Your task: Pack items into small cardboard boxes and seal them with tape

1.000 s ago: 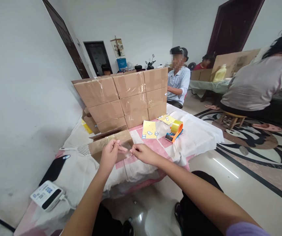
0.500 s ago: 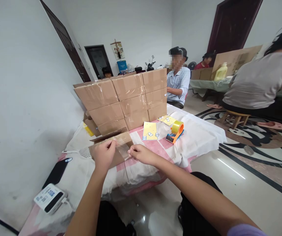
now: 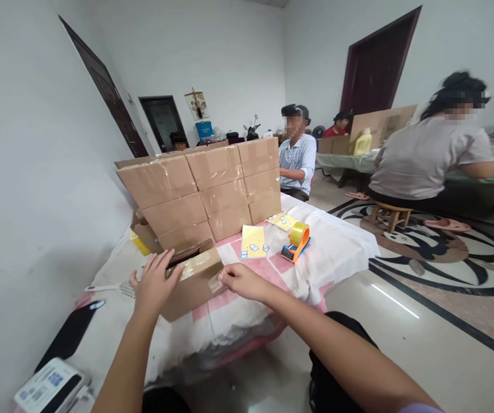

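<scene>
A brown cardboard box point(image 3: 190, 289) lies near the front of the cloth-covered table, with an opening along its top. My left hand point(image 3: 154, 281) rests at the box's left end with its fingers spread. At the right end, my right hand point(image 3: 240, 280) pinches a piece of clear tape point(image 3: 216, 282) that lies against the box's front face. Shiny tape also runs over the top edge. Behind the box stands a wall of stacked, taped cardboard boxes point(image 3: 225, 209).
Right of the boxes are an orange tape dispenser point(image 3: 300, 244) and yellow printed cards point(image 3: 253, 242). A white slotted spatula point(image 3: 113, 288), a black phone-like slab point(image 3: 68, 338) and a white device point(image 3: 53, 387) lie left. A person in a light-blue shirt point(image 3: 298, 160) sits behind the table.
My left hand has let go of the tape and spread over the box's left end. My right hand still pinches the tape. The camera view has shifted to the right.
</scene>
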A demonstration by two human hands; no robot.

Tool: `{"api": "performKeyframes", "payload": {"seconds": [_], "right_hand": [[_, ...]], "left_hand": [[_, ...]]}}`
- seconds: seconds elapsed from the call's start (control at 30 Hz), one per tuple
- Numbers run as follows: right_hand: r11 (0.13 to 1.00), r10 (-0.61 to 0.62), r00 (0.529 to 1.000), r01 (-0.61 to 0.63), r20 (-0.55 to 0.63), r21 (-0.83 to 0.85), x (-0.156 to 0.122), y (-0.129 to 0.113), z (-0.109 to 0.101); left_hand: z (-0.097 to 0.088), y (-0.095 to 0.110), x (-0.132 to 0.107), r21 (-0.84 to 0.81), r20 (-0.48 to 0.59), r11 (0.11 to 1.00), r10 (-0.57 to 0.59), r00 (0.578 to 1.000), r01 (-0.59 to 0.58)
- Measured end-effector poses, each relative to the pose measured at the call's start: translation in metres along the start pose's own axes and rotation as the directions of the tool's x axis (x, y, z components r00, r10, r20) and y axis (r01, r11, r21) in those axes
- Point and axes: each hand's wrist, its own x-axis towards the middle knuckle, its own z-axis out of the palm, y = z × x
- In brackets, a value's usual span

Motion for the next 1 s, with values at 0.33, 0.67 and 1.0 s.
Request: {"api": "performKeyframes", "payload": {"seconds": [0.33, 0.67, 1.0], "right_hand": [[0.994, -0.034, 0.997, 0.04, -0.062, 0.098, 0.008, 0.003, -0.004], [0.826, -0.521, 0.789, 0.563, -0.326, 0.042, -0.013, -0.081, -0.015], [0.981, 0.05, 0.961, 0.004, -0.271, 0.195, 0.047, -0.059, 0.018]], "left_hand": [[0.016, -0.013, -0.008, 0.137, 0.256, 0.957, 0.214, 0.943, -0.255], [0.014, 0.008, -0.026, 0.107, 0.16, 0.931, 0.331, 0.93, -0.35], [0.004, 0.029, -0.029, 0.022, 0.168, 0.957, 0.281, 0.945, -0.289]]}}
